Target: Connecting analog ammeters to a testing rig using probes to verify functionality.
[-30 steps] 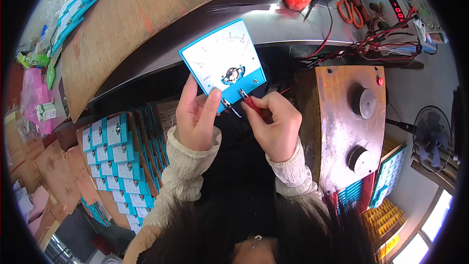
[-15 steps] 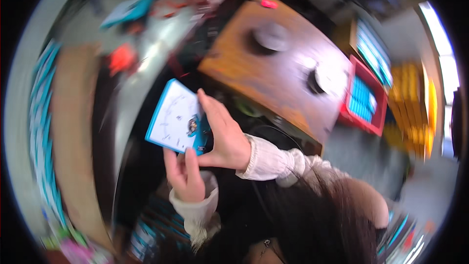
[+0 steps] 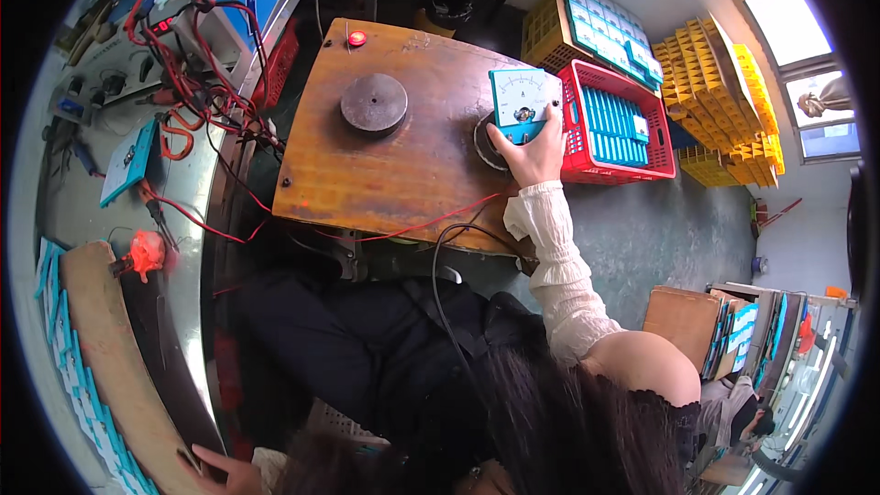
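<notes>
My right hand (image 3: 538, 154) grips a panel meter (image 3: 527, 92) by its lower edge, thumb on one side and fingers on the other. The meter has a blue-green case and a white dial face with a needle scale. It is held over the right end of the wooden-topped box (image 3: 431, 179), in front of a partly hidden round dark disc (image 3: 483, 142). Another thick metal disc (image 3: 374, 104) lies to its left on the wood. Low at the left, my left hand (image 3: 225, 474) is beside a long brown cardboard strip (image 3: 115, 357), fingers apart; contact is unclear.
A red crate (image 3: 619, 170) packed with blue-green meters stands right of the box. Yellow trays (image 3: 715, 92) are stacked beyond it. At left, a metal bench carries red cables (image 3: 197, 64), another meter (image 3: 128, 163) and an orange-red part (image 3: 145, 255). A red lamp (image 3: 357, 38) sits on the wood.
Both hands were together on the meter over my lap. My right hand has carried it right, toward the crate; my left hand has let go and moved down left. The view has turned.
</notes>
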A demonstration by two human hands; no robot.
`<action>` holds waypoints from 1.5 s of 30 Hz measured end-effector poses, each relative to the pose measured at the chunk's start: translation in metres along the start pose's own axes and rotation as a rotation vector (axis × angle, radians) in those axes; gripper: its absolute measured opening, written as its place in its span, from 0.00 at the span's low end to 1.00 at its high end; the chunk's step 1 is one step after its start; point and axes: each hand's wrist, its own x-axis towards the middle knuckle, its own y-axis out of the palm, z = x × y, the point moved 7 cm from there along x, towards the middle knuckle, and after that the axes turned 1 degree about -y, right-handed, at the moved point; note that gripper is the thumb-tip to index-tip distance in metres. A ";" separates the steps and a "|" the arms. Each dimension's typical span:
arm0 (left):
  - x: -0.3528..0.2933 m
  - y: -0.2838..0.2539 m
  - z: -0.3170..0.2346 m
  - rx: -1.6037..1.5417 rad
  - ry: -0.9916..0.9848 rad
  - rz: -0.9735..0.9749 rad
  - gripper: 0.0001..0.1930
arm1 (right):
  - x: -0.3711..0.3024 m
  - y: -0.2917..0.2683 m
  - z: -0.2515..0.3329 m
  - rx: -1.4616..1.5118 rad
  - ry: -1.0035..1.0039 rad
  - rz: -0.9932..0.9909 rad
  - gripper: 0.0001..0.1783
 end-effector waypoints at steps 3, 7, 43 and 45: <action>0.006 -0.009 0.047 0.163 -0.034 -0.007 0.18 | 0.001 -0.002 0.001 0.015 0.008 0.013 0.60; -0.001 -0.002 0.084 0.265 -0.048 0.107 0.19 | 0.002 -0.002 0.004 0.030 -0.026 -0.002 0.60; -0.021 0.004 0.157 0.318 -0.020 0.372 0.25 | 0.004 -0.003 0.003 -0.108 -0.111 -0.062 0.57; -0.024 -0.005 0.160 0.291 -0.006 0.386 0.25 | 0.006 -0.001 0.009 -0.096 -0.123 -0.030 0.57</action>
